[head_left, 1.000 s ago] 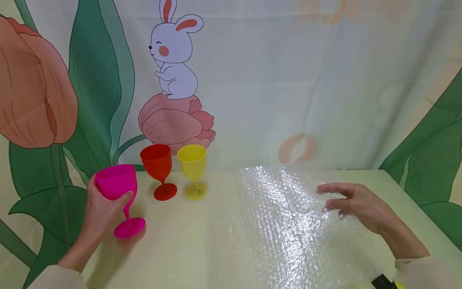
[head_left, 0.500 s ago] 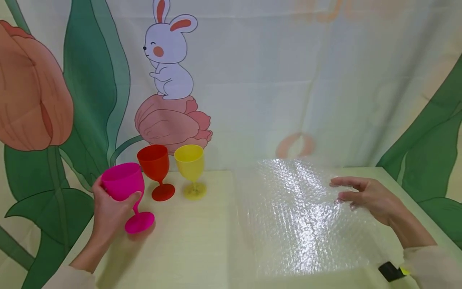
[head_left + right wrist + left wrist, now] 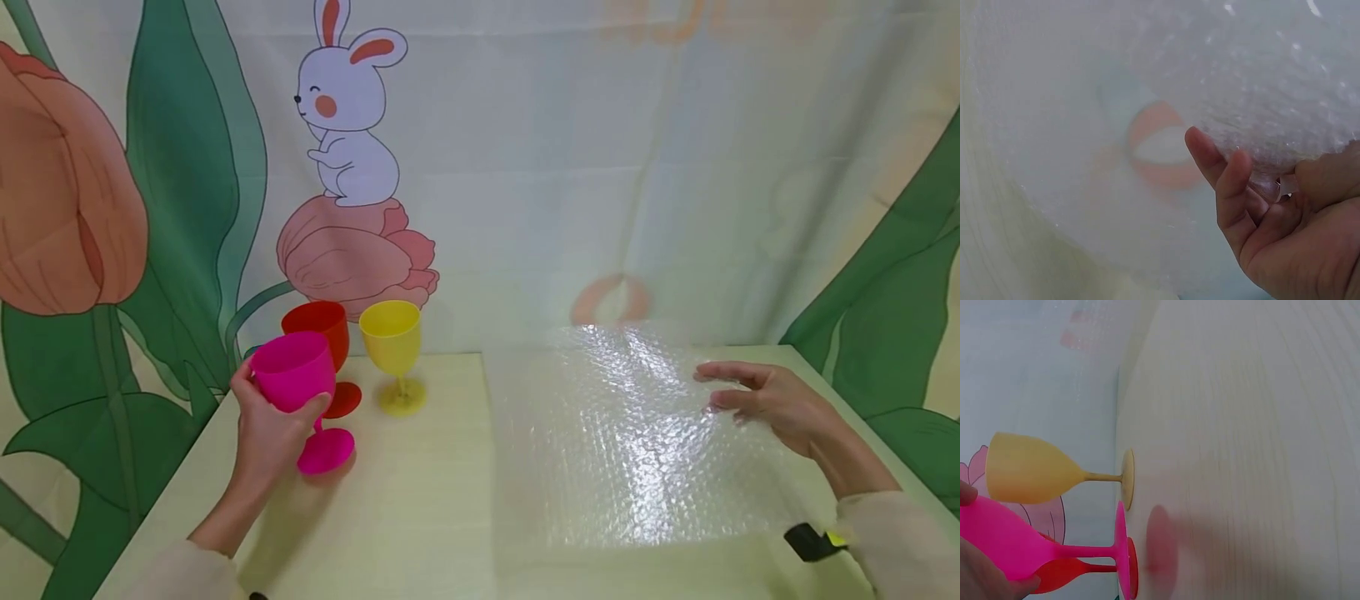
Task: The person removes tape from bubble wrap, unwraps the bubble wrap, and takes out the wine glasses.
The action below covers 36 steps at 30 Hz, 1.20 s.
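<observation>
A magenta plastic goblet (image 3: 292, 375) is gripped around its bowl by my left hand (image 3: 272, 425). In the left wrist view the foot of this goblet (image 3: 1122, 550) hangs clear of the table, apart from its shadow. Partly hidden behind it stands a red goblet (image 3: 343, 402). To the right of that a yellow goblet (image 3: 392, 337) stands upright. My right hand (image 3: 783, 408) pinches the edge of a clear bubble wrap sheet (image 3: 637, 442), held between thumb and fingers. The right wrist view shows the bubble wrap (image 3: 1260, 94) stretching away from the curled fingers.
The pale wood-grain table (image 3: 420, 517) ends at a hanging cloth (image 3: 510, 167) printed with a rabbit and tulips. A small black piece (image 3: 810, 543) sits by the right sleeve.
My left hand has carried the magenta goblet to the right, so it now overlaps the red goblet. My right hand has shifted slightly right and upward with the bubble wrap.
</observation>
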### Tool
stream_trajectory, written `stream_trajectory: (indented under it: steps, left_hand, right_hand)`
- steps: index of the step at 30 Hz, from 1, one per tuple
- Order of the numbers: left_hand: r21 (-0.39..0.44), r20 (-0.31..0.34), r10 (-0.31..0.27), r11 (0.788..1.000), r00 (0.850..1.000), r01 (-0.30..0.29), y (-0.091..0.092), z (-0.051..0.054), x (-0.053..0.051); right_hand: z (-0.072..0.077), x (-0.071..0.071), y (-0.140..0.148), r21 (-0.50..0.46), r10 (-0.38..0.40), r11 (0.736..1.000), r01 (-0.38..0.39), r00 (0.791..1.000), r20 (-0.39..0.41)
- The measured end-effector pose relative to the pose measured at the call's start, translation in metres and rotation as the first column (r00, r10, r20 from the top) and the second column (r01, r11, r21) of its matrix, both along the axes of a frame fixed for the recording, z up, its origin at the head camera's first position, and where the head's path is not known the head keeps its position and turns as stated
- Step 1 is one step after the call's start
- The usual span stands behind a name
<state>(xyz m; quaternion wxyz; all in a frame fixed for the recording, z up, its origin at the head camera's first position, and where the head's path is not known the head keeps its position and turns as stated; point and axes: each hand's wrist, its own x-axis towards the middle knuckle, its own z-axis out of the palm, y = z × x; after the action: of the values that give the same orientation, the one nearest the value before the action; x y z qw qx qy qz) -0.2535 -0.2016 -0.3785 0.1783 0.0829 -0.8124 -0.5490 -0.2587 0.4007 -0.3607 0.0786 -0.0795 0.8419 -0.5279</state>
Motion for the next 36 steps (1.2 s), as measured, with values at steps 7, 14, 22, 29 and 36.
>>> stream_trajectory:
  steps: [7,14,22,29,36]
  left_hand:
    - [0.032,-0.024,-0.005,0.999,1.0,0.005,0.012,-0.001,-0.003]
    - [0.024,-0.033,-0.007,1.0,0.999,0.008,0.016,-0.007,-0.005]
    - [0.029,-0.044,-0.021,0.999,0.999,0.022,0.024,-0.013,-0.008]
    - [0.025,-0.056,-0.032,0.999,0.998,0.033,0.026,-0.02,-0.012]
    - [0.03,-0.046,-0.033,0.999,0.998,0.035,0.03,-0.026,-0.012]
  right_hand:
    - [-0.005,-0.005,0.007,0.021,-0.002,1.0,0.002,1.0,-0.01]
    - [-0.01,-0.015,0.016,0.044,0.004,0.999,-0.003,1.0,-0.017]
    - [-0.015,-0.021,0.02,0.054,-0.033,0.998,0.032,0.999,0.013]
    - [-0.017,-0.028,0.021,0.06,-0.031,0.998,0.03,0.999,0.015]
    - [-0.014,-0.034,0.019,0.064,-0.009,0.998,0.009,1.0,0.013]
